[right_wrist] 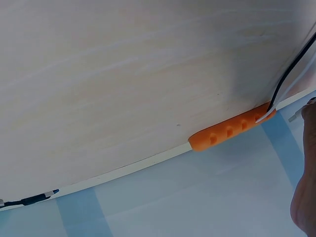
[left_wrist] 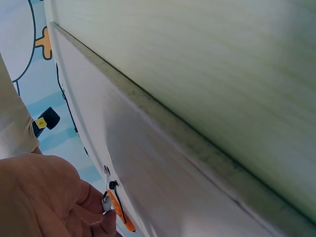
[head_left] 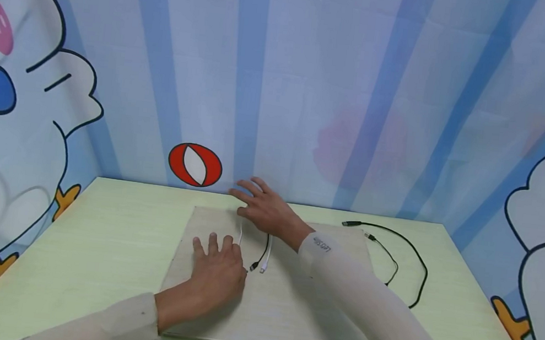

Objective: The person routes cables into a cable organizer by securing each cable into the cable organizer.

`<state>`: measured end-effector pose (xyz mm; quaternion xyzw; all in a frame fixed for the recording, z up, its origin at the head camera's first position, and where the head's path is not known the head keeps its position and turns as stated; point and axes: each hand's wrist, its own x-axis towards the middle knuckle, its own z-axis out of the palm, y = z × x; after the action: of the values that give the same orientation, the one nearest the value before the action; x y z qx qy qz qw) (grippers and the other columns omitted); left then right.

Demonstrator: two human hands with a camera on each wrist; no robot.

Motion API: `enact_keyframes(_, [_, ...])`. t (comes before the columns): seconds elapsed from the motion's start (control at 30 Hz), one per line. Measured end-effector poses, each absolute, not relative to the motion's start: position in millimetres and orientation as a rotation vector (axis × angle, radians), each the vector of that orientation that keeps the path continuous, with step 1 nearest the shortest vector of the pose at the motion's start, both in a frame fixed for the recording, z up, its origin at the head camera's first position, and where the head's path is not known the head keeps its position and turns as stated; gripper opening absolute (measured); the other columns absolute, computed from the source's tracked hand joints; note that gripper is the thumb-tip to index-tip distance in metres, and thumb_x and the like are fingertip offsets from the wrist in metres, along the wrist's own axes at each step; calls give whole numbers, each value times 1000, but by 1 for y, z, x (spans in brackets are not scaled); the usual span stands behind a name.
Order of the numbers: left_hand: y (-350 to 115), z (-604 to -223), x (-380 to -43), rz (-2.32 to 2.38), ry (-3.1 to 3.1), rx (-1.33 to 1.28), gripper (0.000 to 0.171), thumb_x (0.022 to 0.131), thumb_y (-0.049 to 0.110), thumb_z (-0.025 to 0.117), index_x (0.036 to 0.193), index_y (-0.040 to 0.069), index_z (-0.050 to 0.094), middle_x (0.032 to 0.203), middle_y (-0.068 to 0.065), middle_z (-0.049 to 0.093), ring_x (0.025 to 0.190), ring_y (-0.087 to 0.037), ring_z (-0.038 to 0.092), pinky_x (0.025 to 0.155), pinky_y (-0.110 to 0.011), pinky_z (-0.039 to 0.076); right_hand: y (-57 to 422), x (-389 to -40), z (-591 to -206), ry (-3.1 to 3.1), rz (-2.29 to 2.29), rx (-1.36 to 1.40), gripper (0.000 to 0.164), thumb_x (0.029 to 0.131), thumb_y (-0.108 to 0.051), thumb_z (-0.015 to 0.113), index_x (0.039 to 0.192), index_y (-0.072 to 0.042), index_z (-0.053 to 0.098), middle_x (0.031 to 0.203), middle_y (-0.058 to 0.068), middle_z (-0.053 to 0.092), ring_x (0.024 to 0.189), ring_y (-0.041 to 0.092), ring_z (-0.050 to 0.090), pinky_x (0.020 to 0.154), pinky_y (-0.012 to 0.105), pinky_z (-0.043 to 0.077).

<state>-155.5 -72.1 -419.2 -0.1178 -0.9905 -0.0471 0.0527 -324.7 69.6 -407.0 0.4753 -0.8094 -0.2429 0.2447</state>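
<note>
Orange strip [right_wrist: 236,128] probably behind right hand [head_left: 268,209], head view

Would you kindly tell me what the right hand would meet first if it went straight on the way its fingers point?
The right hand would probably meet the blue striped backdrop first, near the printed red-and-white ball, though the depth between hand and backdrop is unclear.

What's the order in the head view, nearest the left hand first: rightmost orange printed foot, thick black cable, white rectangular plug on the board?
1. White rectangular plug, just right.
2. Thick black cable, further right.
3. Orange printed foot, far right.
</note>
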Motion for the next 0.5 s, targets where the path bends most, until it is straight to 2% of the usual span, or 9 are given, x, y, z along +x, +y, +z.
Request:
enact_keyframes(0.3, [-66,-423,-160,-110,-2984,-377,41,103,26,78,122,-11,71,138,-30,66,146,-63,57,118,-88,37,80,-327,-406,-2248,-695,1286,30,106,-22,81,133,-35,81,177,-1,50,166,27,43,139,51,33])
enact_keyframes(0.5, [-62,-425,-165,-99,-2982,-402,44,102,26,77,125,-11,71,144,-30,65,151,-63,53,119,-87,37,87,-330,-406,-2234,-667,1283,29,104,-22,83,131,-33,82,174,0,53,164,27,46,138,50,35])
